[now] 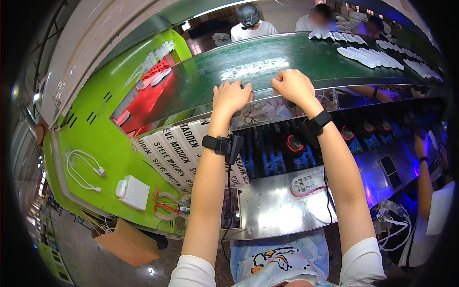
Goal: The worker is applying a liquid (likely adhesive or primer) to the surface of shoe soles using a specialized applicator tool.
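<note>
My left hand and my right hand are raised over the near metal edge of a green conveyor belt, a short gap between them. Both have their fingers curled, with the tips turned down and away, so whatever lies in them is hidden. Black straps with small devices sit on both wrists. Below my hands, a white shoe sole with a red rim lies on a metal shelf. Behind the sole, dark shoe-shaped pieces with red edging rest on a rack with blue parts.
White insoles lie in rows at the belt's far right. On the left green panel are a white cable, a white box and orange-handled scissors. Phones lie on the shelf. Co-workers sit across; another person's arm is at right.
</note>
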The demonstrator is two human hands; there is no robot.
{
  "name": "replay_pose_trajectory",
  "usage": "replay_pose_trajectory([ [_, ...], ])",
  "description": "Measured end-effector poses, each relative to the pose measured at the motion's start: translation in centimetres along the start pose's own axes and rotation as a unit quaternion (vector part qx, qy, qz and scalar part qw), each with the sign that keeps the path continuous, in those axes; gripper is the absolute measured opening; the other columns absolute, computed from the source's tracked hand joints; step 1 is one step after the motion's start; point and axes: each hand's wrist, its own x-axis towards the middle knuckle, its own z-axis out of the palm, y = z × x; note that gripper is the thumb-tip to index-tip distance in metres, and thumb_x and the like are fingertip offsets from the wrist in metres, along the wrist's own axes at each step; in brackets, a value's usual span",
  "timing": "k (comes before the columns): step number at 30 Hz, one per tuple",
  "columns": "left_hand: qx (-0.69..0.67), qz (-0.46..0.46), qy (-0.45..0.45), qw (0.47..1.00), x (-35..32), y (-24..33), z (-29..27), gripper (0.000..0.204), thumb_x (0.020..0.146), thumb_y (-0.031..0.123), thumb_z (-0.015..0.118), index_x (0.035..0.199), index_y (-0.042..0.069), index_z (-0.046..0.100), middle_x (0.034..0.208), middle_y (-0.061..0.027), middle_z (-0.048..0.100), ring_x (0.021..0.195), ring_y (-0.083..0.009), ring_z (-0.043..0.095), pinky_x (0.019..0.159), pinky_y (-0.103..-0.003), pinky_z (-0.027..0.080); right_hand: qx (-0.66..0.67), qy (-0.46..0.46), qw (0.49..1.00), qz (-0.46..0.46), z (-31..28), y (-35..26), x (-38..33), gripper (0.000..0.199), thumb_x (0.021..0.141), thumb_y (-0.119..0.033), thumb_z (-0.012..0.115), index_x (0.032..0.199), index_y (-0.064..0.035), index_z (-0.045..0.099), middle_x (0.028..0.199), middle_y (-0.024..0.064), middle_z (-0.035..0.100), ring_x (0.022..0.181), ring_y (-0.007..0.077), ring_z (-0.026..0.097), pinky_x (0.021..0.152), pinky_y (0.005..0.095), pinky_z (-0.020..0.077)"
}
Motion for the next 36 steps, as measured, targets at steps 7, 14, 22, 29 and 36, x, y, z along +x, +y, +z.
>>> replay_pose_trajectory([
  [7, 0.001, -0.003, -0.004, 1.0, -0.02, 0.03, 0.01, 0.059, 0.087, 0.05, 0.043, 0.125, 0.007, 0.057, 0.125, -0.022, 0.055, 0.12, -0.0368, 0.049, 0.108, -0.052, 0.024, -0.004, 0.003, 1.0, 0.001, 0.17, 0.07, 0.08, 0.022, 0.073, -0.026, 0.058, 0.066, -0.009, 0.07, 0.069, 0.0141, 0.067, 0.073, 0.0337, 0.066, 0.071, 0.0413, 0.0523],
  [14, 0.002, -0.003, -0.004, 1.0, -0.03, 0.01, 0.06, 0.059, 0.088, 0.051, 0.043, 0.124, 0.007, 0.058, 0.124, -0.0216, 0.056, 0.121, -0.0363, 0.049, 0.109, -0.052, 0.023, -0.002, 0.002, 1.0, 0.002, 0.06, 0.02, -0.09, 0.022, 0.073, -0.026, 0.058, 0.065, -0.0094, 0.07, 0.069, 0.0135, 0.067, 0.073, 0.0333, 0.066, 0.071, 0.041, 0.0522],
  [22, -0.025, -0.001, 0.002, 1.0, -0.16, 0.25, -0.08, 0.052, 0.086, 0.046, 0.045, 0.112, 0.004, 0.063, 0.121, -0.0252, 0.056, 0.121, -0.0354, 0.046, 0.11, -0.051, 0.022, 0.002, 0.003, 1.0, 0.008, 0.02, 0.02, -0.04, 0.022, 0.073, -0.026, 0.058, 0.067, -0.0094, 0.07, 0.071, 0.0143, 0.067, 0.075, 0.0335, 0.066, 0.072, 0.0414, 0.0522],
  [29, -0.031, -0.003, 0.006, 0.999, -0.12, 0.16, 0.1, 0.053, 0.087, 0.046, 0.045, 0.114, 0.004, 0.062, 0.122, -0.0251, 0.055, 0.122, -0.0354, 0.046, 0.11, -0.051, 0.021, -0.001, 0.008, 1.0, 0.001, -0.13, -0.09, -0.23, 0.023, 0.074, -0.027, 0.057, 0.066, -0.0097, 0.07, 0.07, 0.0134, 0.067, 0.075, 0.0334, 0.065, 0.071, 0.0413, 0.0521],
  [36, -0.03, -0.003, 0.009, 0.999, -0.17, 0.18, 0.04, 0.053, 0.086, 0.046, 0.046, 0.115, 0.004, 0.062, 0.122, -0.025, 0.054, 0.122, -0.0355, 0.046, 0.11, -0.051, 0.022, -0.003, 0.007, 1.0, -0.001, -0.07, -0.07, -0.23, 0.024, 0.074, -0.027, 0.057, 0.066, -0.0094, 0.07, 0.07, 0.0138, 0.067, 0.074, 0.0339, 0.065, 0.071, 0.0413, 0.0522],
])
